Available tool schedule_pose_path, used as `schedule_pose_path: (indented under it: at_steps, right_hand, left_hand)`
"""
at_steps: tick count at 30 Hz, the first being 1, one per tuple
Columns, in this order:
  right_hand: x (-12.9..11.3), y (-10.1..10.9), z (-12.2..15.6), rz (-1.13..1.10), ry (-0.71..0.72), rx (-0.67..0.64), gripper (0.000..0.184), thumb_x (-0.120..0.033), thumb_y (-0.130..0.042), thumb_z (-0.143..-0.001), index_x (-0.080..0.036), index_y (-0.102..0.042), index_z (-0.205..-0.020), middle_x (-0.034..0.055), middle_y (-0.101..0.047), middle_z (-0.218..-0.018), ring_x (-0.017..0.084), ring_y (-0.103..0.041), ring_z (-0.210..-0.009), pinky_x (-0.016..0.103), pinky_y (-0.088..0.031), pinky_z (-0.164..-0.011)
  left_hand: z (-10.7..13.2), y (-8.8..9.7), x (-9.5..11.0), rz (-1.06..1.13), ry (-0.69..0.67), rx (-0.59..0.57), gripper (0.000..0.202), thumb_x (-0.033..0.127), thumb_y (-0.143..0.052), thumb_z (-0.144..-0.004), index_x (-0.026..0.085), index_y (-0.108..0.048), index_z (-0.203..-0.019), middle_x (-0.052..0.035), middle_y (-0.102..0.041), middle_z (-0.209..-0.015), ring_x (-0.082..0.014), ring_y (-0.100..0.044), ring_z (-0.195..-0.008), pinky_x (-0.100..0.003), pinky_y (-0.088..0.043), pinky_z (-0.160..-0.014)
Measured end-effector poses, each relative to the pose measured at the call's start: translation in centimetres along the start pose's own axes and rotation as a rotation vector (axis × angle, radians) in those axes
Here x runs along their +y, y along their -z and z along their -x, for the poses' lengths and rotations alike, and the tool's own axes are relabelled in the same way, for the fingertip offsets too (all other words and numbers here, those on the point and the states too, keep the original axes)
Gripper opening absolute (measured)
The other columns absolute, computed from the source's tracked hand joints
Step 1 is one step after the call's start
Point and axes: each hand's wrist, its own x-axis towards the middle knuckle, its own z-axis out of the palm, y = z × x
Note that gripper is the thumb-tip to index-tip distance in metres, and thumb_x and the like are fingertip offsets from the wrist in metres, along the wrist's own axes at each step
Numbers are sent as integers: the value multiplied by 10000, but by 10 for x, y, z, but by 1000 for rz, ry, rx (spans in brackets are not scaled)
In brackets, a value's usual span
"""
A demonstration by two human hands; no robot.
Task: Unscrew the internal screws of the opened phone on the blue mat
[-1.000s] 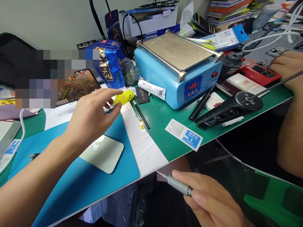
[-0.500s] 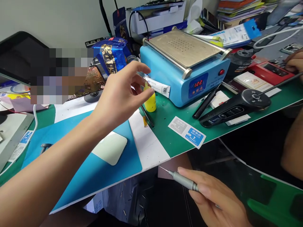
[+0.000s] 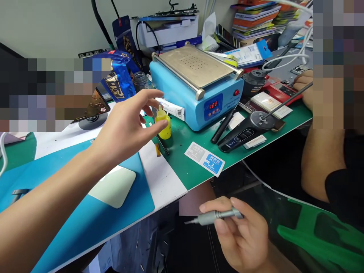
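My left hand (image 3: 122, 121) reaches over the table with thumb and fingers apart and nothing held. Its thumb overlaps the small yellow bottle (image 3: 165, 131) with a narrow tip; whether they touch I cannot tell. My right hand (image 3: 241, 235), below the table edge, grips a slim grey precision screwdriver (image 3: 209, 218), its thin tip pointing left. On the blue mat (image 3: 125, 216), below my left forearm, lies a pale phone-shaped panel (image 3: 116, 189), partly covered by the arm. A black pen-like stick (image 3: 163, 146) and a small amber piece (image 3: 157, 150) lie beside the bottle.
A blue heating plate machine (image 3: 196, 91) reading 122 stands behind. Nearby are a white tube (image 3: 172, 109), a wipes packet (image 3: 204, 158) and a black electric tool (image 3: 247, 132). Another person's hand (image 3: 305, 85) and forearm are at the right. A dark jar (image 3: 140, 80) stands behind.
The view has shifted right. My right hand has turned the screwdriver, whose rear end now shows between the fingers. My left hand stays open by the yellow bottle.
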Motion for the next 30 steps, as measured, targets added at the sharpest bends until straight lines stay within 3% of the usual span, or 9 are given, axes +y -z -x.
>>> schedule_pose_path:
  at_steps: [4, 7, 10, 12, 15, 19, 24, 30]
  right_hand:
    - [-2, -3, -8, -19, -201, 190, 376, -96, -290, -985, -197, -421, -1323, -1, -603, -760, 94, -623, -649, 205, -561, -579]
    - [1, 12, -25, 14, -317, 272, 232, -143, -304, -986, -202, -449, -1156, -45, -465, -684, 71, -527, -505, 181, -477, -476]
    - [7, 43, -48, 137, -354, 320, 212, -246, -438, -984, -227, -462, -1194, -66, -433, -681, 42, -404, -433, 163, -371, -417]
    - [11, 64, -66, 279, -382, 329, 453, -321, -644, -907, -228, -472, -1316, -74, -443, -657, 48, -425, -476, 162, -390, -454]
    - [14, 81, -92, 530, -450, 192, 622, -398, -828, -733, -195, -572, -1261, -50, -550, -668, 69, -494, -533, 170, -418, -496]
    - [21, 80, -109, 780, -502, 44, 472, -533, -763, -755, -175, -649, -1041, -43, -534, -567, 91, -494, -479, 186, -363, -451]
    - [28, 81, -103, 788, -505, 77, 402, -550, -708, -777, -163, -597, -767, -28, -504, -530, 76, -442, -450, 189, -348, -431]
    - [25, 91, -98, 798, -499, 151, 441, -587, -684, -758, -163, -577, -707, -17, -519, -525, 78, -440, -451, 199, -355, -438]
  left_hand:
    - [8, 5, 9, -129, -70, 160, 476, 360, -676, -909, 329, -532, -1361, -51, -630, -1256, -283, -609, -1084, -424, -526, -901]
    - [16, 0, 20, -186, -247, 281, 259, 296, -654, -922, 276, -635, -1179, -67, -644, -1095, -284, -613, -1018, -458, -500, -937]
    - [16, -23, 35, -186, -395, 90, 107, 257, -585, -952, 241, -681, -997, -59, -667, -917, -263, -644, -871, -415, -516, -771]
    - [8, -46, 48, -213, -348, -95, 161, 277, -545, -970, 226, -698, -968, -59, -673, -883, -250, -662, -792, -359, -493, -641]
    - [-8, -79, 70, -304, -227, -280, 209, 305, -542, -958, 189, -700, -885, -75, -665, -888, -252, -682, -754, -321, -462, -555]
    - [-25, -105, 85, -346, -182, -309, 157, 219, -548, -915, 177, -692, -868, -92, -653, -862, -266, -687, -685, -332, -471, -516]
    - [-26, -114, 86, -351, -153, -315, 189, 248, -538, -940, 172, -680, -840, -108, -654, -834, -270, -691, -675, -337, -494, -526]
    - [-24, -120, 89, -367, -141, -329, 171, 218, -517, -944, 137, -668, -938, -112, -659, -818, -241, -687, -662, -300, -473, -495]
